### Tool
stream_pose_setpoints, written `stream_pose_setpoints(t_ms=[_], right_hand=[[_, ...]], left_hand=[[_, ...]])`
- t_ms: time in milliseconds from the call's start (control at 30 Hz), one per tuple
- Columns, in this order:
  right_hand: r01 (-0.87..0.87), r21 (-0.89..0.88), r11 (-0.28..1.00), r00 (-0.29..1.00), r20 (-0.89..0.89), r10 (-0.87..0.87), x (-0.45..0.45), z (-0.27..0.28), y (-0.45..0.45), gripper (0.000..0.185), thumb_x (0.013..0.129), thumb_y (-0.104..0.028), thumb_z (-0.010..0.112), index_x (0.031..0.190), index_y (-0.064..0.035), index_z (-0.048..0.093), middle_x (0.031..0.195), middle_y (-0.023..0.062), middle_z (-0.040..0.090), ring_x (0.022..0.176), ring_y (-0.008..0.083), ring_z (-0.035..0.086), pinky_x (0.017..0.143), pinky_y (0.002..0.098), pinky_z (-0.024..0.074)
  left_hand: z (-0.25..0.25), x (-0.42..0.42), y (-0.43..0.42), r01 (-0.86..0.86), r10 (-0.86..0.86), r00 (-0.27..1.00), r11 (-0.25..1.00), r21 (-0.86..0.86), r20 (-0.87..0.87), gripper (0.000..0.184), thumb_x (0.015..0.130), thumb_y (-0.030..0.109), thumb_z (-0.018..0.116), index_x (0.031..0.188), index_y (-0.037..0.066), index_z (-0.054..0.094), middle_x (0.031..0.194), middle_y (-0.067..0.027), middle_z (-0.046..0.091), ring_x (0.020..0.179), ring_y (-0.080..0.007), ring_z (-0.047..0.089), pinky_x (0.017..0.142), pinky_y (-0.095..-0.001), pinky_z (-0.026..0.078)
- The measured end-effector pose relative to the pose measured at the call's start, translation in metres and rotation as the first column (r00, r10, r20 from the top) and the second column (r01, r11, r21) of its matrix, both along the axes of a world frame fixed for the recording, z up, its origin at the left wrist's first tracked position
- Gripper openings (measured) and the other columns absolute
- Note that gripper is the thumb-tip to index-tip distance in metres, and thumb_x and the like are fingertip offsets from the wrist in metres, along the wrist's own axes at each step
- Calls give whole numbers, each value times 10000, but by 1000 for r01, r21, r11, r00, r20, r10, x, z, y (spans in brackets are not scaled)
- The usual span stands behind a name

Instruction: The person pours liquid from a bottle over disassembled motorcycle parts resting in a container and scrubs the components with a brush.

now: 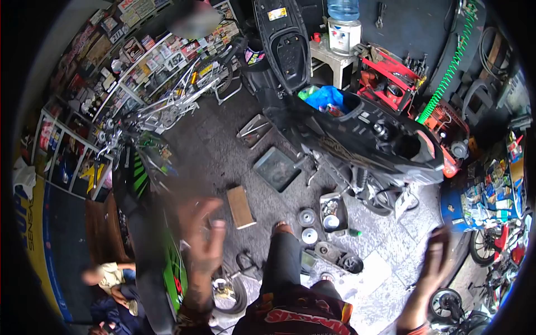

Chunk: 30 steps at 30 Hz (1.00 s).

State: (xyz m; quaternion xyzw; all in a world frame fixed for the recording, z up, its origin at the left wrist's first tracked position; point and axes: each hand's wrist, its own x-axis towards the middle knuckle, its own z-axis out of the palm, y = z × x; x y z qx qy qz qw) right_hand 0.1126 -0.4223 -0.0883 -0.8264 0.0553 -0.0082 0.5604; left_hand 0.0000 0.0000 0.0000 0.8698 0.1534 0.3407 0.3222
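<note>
My left hand [205, 237] is raised at the left of centre, its fingers apart and partly blurred, holding nothing. It is nearest to a black and green motorcycle [174, 273] on the left. On the other side, my right hand [436, 254] is up in the air with fingers stretched out and no object in it. Ahead stands a black scooter [357, 139] with its seat [286, 53] tipped up and blue plastic in the storage well. On the floor by my feet lie an oval engine cover [339, 257], round metal parts [307, 218] and a parts tray [339, 204].
A square metal pan [273, 181] and a brown block [240, 207] lie on the floor. Behind the scooter are a water dispenser [344, 36] and a red tool cart [391, 95]. A blue drum [455, 209] holds litter at right. People [114, 279] sit at lower left.
</note>
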Motion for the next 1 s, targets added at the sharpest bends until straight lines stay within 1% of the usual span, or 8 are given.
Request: stream_pose_setpoints(t_ms=[167, 233, 300, 367, 433, 567, 767, 1000], right_hand=[[250, -176, 952, 858, -417, -302, -70, -213, 22, 350, 989, -153, 527, 1295, 16, 548, 916, 87, 644, 749, 114, 566, 618, 233, 450], [517, -111, 849, 748, -423, -511, -177, -350, 29, 310, 982, -173, 525, 1237, 4, 540, 790, 64, 615, 554, 109, 522, 440, 243, 411], [659, -249, 710, 302, -777, -552, -233, -322, 83, 362, 956, -242, 561, 1258, -51, 502, 747, 66, 603, 418, 121, 483, 320, 251, 348], [614, -239, 752, 237, -853, -465, -275, -295, 148, 395, 954, -284, 566, 1267, -50, 511, 715, 72, 628, 413, 128, 524, 338, 259, 393], [380, -238, 894, 250, -904, -347, -256, -273, 209, 354, 958, -295, 579, 1125, 10, 642, 754, 112, 706, 515, 135, 637, 372, 263, 441], [230, -348, 909, 443, -794, -416, -197, -271, 270, 443, 934, -367, 577, 1079, 39, 680, 907, 213, 718, 902, 293, 704, 802, 384, 517], [841, 202, 503, 446, -784, -432, -96, -294, 323, 327, 1035, -224, 485, 1273, -18, 577, 991, 154, 722, 851, 216, 711, 717, 311, 551], [871, 44, 490, 309, -824, -475, -191, -401, 392, 265, 1002, -153, 523, 1217, -31, 617, 933, 96, 715, 768, 169, 699, 605, 287, 534]], left_hand=[[-355, 11, 125, 330, -448, 671, 894, -304, -591, 309, 802, 19, 627, 1109, 20, 660, 1052, -180, 670, 1000, -340, 622, 935, -403, 464], [-448, 12, 192, 360, -617, 134, 760, -542, -776, 275, 804, 95, 630, 1067, 37, 689, 947, -229, 695, 919, -379, 664, 890, -431, 495], [-506, 25, 242, 375, -553, -49, 761, -529, -832, 267, 834, 143, 603, 1067, 51, 694, 974, -215, 700, 950, -370, 668, 883, -432, 507], [-536, 28, 269, 409, -315, -227, 828, -384, -921, 284, 893, 238, 547, 1067, 78, 705, 1028, -187, 710, 1013, -352, 678, 870, -434, 530], [-462, 95, 283, 255, -594, 293, 804, -537, -749, 278, 933, 241, 550, 1101, 68, 689, 1036, -144, 720, 959, -304, 695, 860, -383, 541], [-429, 163, 301, 254, -764, 453, 605, -755, -460, 223, 926, 124, 624, 1128, 39, 665, 1013, -94, 715, 902, -166, 675, 800, -297, 537], [-491, 129, 388, 443, -606, -89, 687, -576, -790, 249, 841, 95, 644, 1088, 85, 682, 941, -123, 720, 893, -238, 695, 795, -355, 535], [-513, 180, 352, 585, -385, -325, 636, -503, -864, 281, 821, 177, 629, 1077, 73, 680, 824, -150, 700, 813, -291, 684, 749, -415, 509]])
